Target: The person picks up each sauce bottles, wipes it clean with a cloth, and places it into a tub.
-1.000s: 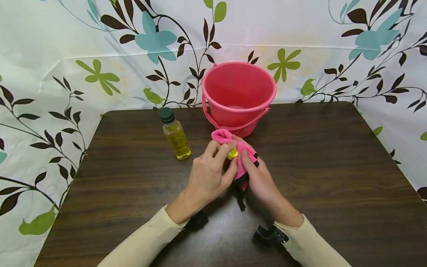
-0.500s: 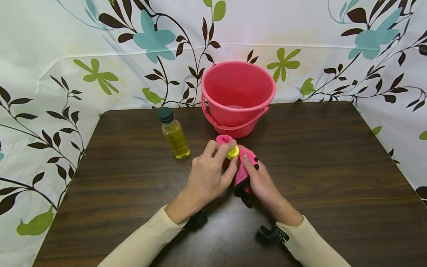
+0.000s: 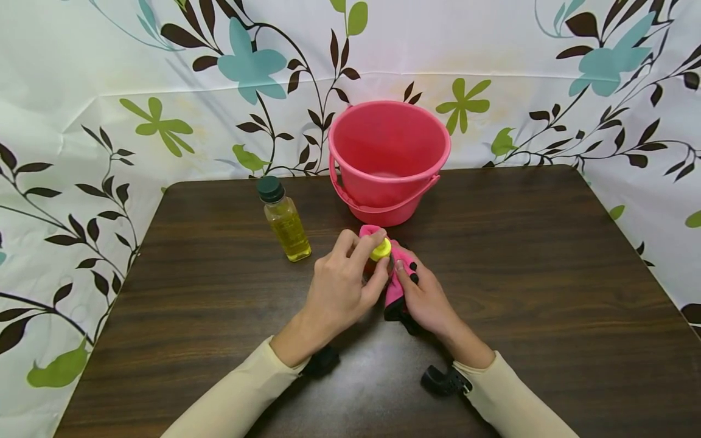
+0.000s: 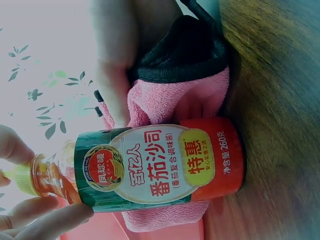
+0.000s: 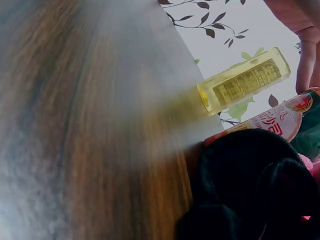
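Note:
A ketchup bottle (image 4: 160, 170) with a yellow cap (image 3: 381, 249) stands on the table, its label facing the left wrist camera. My left hand (image 3: 342, 286) pinches it at the neck and cap, with fingertips (image 4: 55, 215) around the clear shoulder. In my right hand (image 3: 429, 298) is a pink terry cloth (image 3: 395, 289) with black trim, pressed against the bottle's side. The cloth passes behind the bottle and comes out on its other side in the left wrist view. Its black-edged end (image 5: 245, 170) hangs toward the right wrist camera and hides part of the bottle.
A pink bucket (image 3: 389, 146) with its handle down stands at the table's back, just beyond the hands. To the left is a clear bottle of yellow oil (image 3: 290, 228) with a dark green cap. A patterned sheet (image 3: 520, 55) hangs behind the dark wooden table (image 3: 520, 261).
My right hand has drawn the cloth closer around the bottle, and its top edge has dropped toward me. More of the yellow cap shows. My left hand has barely moved.

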`<state>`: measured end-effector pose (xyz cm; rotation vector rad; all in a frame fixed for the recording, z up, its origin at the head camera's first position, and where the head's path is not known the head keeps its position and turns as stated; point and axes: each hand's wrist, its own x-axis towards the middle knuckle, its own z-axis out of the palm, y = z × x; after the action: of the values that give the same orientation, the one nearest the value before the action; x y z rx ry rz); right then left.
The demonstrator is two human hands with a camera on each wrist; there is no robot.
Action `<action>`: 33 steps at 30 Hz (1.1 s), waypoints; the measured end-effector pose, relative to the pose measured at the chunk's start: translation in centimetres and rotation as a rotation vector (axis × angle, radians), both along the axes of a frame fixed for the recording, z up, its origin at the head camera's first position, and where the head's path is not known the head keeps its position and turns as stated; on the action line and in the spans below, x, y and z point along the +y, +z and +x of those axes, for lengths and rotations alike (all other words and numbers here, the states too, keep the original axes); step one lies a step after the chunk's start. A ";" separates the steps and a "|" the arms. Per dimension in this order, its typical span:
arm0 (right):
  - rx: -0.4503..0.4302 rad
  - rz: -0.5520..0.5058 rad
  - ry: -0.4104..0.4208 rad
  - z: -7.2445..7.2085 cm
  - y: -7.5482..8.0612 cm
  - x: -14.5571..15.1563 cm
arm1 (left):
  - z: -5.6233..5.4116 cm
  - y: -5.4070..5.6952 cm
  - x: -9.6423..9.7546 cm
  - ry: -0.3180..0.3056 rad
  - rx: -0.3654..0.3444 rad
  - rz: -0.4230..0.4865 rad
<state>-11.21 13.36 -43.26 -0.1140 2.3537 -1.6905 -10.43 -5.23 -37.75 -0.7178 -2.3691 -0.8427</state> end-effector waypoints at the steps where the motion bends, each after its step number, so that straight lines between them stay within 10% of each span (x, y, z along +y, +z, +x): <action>1: -0.006 0.007 -0.004 0.0 0.0 0.0 | 0.0 0.0 0.0 0.000 0.000 0.000; 13: -0.106 -0.388 0.009 0.7 2.1 -0.7 | 0.1 0.1 0.1 -0.008 0.015 0.007; 33: 0.017 -0.637 0.081 2.0 8.3 -0.3 | 0.1 0.1 0.0 -0.013 0.041 0.005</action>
<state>-9.18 13.08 -35.01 -0.3257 1.7049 -2.3285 -10.36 -5.21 -37.68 -0.7428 -2.3280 -0.8309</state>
